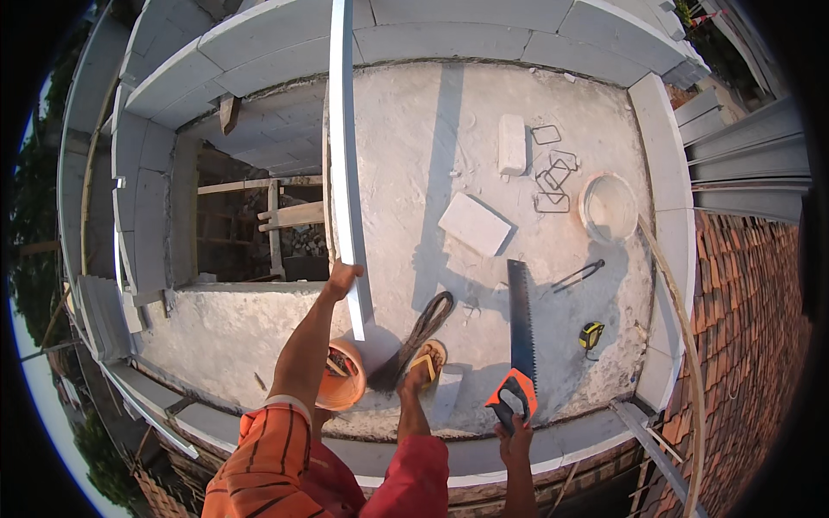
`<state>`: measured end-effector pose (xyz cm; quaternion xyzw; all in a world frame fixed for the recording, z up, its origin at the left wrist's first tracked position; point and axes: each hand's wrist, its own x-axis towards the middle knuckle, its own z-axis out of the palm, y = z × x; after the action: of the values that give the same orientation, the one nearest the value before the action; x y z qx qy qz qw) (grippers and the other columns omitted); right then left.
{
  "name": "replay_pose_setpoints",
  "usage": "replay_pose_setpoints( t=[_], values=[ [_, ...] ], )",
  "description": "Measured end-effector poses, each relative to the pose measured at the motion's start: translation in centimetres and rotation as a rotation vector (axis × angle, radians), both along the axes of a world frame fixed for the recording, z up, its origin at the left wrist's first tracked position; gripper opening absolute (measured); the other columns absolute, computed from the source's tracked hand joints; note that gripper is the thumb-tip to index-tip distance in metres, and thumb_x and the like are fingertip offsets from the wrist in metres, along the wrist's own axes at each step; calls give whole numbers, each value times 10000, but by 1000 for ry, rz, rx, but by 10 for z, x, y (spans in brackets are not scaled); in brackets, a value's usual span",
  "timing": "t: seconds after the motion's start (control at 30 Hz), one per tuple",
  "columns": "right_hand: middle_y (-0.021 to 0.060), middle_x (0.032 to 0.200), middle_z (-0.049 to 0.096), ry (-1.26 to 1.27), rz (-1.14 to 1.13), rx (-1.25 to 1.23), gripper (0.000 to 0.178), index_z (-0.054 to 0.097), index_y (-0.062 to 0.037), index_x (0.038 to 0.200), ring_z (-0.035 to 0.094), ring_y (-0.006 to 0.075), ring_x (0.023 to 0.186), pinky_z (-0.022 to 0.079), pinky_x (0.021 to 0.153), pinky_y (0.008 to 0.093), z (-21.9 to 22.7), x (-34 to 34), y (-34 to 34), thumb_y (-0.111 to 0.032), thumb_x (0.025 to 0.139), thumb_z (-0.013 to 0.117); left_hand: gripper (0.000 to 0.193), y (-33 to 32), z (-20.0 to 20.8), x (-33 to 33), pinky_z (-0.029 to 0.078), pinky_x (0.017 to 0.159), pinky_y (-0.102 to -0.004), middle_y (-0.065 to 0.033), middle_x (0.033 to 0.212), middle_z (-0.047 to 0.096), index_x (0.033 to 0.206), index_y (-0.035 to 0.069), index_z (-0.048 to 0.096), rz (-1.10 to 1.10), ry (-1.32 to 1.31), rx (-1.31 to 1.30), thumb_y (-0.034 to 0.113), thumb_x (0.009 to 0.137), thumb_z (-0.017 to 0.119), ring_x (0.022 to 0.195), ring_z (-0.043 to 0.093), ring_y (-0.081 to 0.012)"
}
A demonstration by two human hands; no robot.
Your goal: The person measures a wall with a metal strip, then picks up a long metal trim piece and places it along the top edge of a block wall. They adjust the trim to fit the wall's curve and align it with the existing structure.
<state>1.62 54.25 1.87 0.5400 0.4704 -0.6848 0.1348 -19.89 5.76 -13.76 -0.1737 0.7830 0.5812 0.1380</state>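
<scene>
My left hand (344, 277) is closed round a long, narrow, pale metal bar (342, 138), near its lower end. The bar runs away from me along the right edge of a floor opening, past the far block wall. At the lower right, my right hand (516, 440) grips the orange and black handle of a handsaw (522, 319). Its dark toothed blade points away from me over the concrete floor, apart from the bar. Beside my left forearm stands an orange bucket (342, 397) with small items inside. A bundle of dark wire (421, 332) lies near my sandalled foot.
The floor opening (259, 229) with timber supports lies left. Two pale blocks (475, 224), bent wire frames (554, 177), pincers (579, 274), a tape measure (591, 335) and a whitish bucket (590, 226) are to the right. Low block walls (449, 45) surround the floor; roof tiles (743, 319) lie beyond.
</scene>
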Motion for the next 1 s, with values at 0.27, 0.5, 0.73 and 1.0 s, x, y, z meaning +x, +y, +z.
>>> replay_pose_setpoints(
  t=[0.27,0.5,0.73,1.0],
  values=[
    [74,930,583,-150,48,45,490,412,-173,1211,629,232,683,531,619,355,-16,13,0,-119,810,688,262,26,18,-13,423,554,-336,-45,699,532,884,-16,557,352,-146,86,25,627,588,613,506,-164],
    [92,1143,492,-117,260,398,895,249,-159,1425,571,224,874,511,673,329,2,0,-20,31,686,716,304,20,18,-12,422,575,-320,-44,720,517,908,-17,544,269,-197,175,20,608,579,652,497,-156],
    [158,1241,403,-38,740,735,823,391,-93,1330,437,282,1114,418,904,403,-5,10,-11,-31,607,777,287,26,17,-10,415,574,-317,-43,725,513,886,-7,531,343,-217,145,20,605,584,655,490,-149],
    [140,1058,468,-103,878,872,614,509,-68,1131,482,293,978,404,850,420,-19,21,-13,-125,597,806,226,34,61,3,412,610,-321,-43,739,493,834,-8,524,248,-226,260,44,619,569,672,461,-155]
  ],
)
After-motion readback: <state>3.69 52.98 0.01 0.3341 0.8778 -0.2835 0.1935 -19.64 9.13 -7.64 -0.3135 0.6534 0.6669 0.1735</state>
